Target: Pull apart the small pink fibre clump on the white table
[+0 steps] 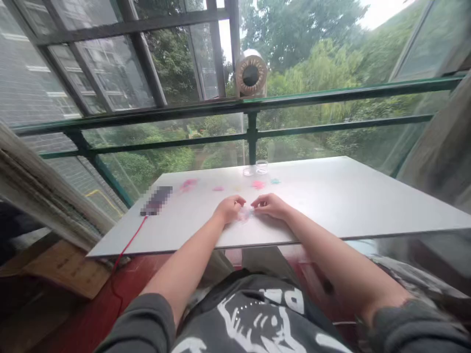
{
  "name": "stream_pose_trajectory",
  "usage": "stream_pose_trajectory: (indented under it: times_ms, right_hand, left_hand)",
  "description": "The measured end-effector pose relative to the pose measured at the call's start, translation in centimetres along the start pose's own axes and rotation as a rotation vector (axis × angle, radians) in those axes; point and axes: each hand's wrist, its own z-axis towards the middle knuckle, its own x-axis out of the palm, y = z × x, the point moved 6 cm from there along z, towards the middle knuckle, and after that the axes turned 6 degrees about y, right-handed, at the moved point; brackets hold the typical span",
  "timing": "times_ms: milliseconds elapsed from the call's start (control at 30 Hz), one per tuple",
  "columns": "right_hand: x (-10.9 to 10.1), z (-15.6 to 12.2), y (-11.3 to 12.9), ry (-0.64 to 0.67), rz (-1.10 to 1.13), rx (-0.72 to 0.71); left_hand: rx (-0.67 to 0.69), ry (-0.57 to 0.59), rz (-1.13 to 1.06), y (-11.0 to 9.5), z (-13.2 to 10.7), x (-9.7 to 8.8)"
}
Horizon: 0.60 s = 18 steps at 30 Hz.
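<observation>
White tabletop (353, 196) lies before us, with a small cluster of pale pieces (243, 215) near its front edge, between our hands. Bits this slight seem best handled with fingertips alone, wrists low, one piece at a time — a sweep or hard press could scatter them towards the coral-pink pile (258, 184) beyond. Our left hand (230, 209) is half curled beside the cluster, thumb and fingers bent inward; our right hand (272, 205) faces it, partly closed, fingertips angled down. The view is soft there, so we cannot tell whether either pinches a piece.
</observation>
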Motion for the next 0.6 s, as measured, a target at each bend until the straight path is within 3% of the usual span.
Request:
stream_pose_trajectory:
  times_ms: [300,500,600]
  right_hand:
    - [-0.1,0.5,-1.1,-0.055,0.175,-0.032]
    - [0.1,1.9,-1.5,-0.121,0.335,-0.045]
    - [0.5,3.1,-1.3,-0.123,0.37,-0.055]
  left_hand:
    - [-0.026,-0.015,-0.132,0.8,0.8,-0.2]
    - [0.043,0.131,-0.377,0.3,2.7,1.2]
    - [0.045,0.097,-0.384,0.3,3.0,1.4]
